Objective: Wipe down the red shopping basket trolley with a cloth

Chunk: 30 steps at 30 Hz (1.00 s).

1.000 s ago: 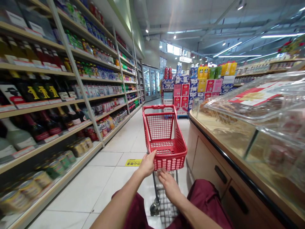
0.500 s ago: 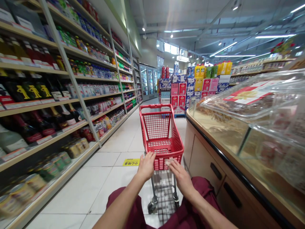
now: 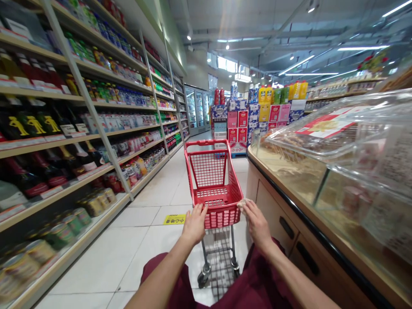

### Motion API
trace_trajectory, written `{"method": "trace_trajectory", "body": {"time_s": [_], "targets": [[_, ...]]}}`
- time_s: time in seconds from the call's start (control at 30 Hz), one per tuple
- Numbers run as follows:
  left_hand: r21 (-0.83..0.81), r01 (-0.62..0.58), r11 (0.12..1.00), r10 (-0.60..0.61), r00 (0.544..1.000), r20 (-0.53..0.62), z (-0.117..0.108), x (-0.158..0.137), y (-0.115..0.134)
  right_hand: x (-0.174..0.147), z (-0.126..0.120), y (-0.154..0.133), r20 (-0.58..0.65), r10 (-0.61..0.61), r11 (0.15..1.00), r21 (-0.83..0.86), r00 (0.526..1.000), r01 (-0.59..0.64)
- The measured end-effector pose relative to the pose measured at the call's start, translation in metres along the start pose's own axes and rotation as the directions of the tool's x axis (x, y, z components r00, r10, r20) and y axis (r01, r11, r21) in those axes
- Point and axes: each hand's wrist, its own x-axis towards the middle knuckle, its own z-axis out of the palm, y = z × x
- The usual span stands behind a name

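Note:
A red plastic shopping cart (image 3: 222,197) on grey metal legs with castors stands right in front of me, its basket bare inside. My left hand (image 3: 195,225) grips the near left corner of the basket rim, fingers bent over the edge. At the near right corner, my right hand (image 3: 255,221) pinches a small crumpled whitish cloth (image 3: 242,203) against the rim. Whether the cloth is paper or fabric, I cannot tell. Part of the rim is hidden under my fingers.
Shelves (image 3: 93,103) of bottles and cans line the left. On the right stands a wooden counter (image 3: 273,201) with a clear cover (image 3: 347,124). Ahead are stacked drink boxes (image 3: 238,126) and glass-door fridges (image 3: 197,107). A yellow sticker (image 3: 174,219) marks the tiled floor.
My right hand has slid the cloth rightward and up along the near rim to its right corner. My left hand stays on the left corner. The view has shifted slightly.

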Motion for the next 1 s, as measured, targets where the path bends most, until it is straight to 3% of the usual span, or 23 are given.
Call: {"method": "trace_trajectory", "body": {"time_s": [0.17, 0.27, 0.37, 0.47, 0.63, 0.73, 0.87, 1.0], "targets": [[-0.005, -0.01, 1.0, 0.01, 1.0, 0.015, -0.001, -0.001, -0.002, -0.013, 0.011, 0.002, 0.211, 0.048, 0.999, 0.003, 0.976, -0.049], [-0.029, -0.02, 0.999, 0.02, 1.0, 0.012, -0.003, -0.002, -0.003, -0.006, 0.001, 0.005, 0.116, 0.053, 0.998, 0.022, 0.992, -0.055], [-0.042, -0.007, 0.999, 0.006, 1.0, -0.026, -0.003, -0.003, 0.0, 0.027, -0.011, 0.002, -0.004, 0.049, 0.998, 0.029, 0.999, -0.049], [-0.043, -0.003, 0.999, 0.002, 1.0, -0.026, -0.002, -0.005, 0.005, 0.049, 0.001, -0.019, 0.052, -0.002, 1.0, -0.008, 0.999, 0.002], [-0.026, -0.022, 0.999, 0.021, 0.999, -0.027, 0.002, -0.008, 0.003, 0.041, 0.043, -0.067, 0.147, -0.164, 0.986, 0.022, 0.976, 0.162], [-0.011, -0.018, 1.0, 0.017, 0.999, -0.039, 0.004, -0.009, -0.003, 0.04, 0.037, -0.051, 0.158, -0.21, 0.978, 0.01, 0.965, 0.211], [-0.027, -0.005, 1.0, 0.005, 0.999, -0.031, 0.004, -0.01, -0.002, 0.045, 0.011, -0.012, 0.108, -0.076, 0.994, -0.07, 0.991, 0.084], [-0.051, 0.009, 0.999, -0.009, 1.0, 0.001, 0.002, -0.01, 0.003, 0.038, 0.023, -0.039, 0.161, -0.121, 0.99, -0.049, 0.979, 0.131]]}}
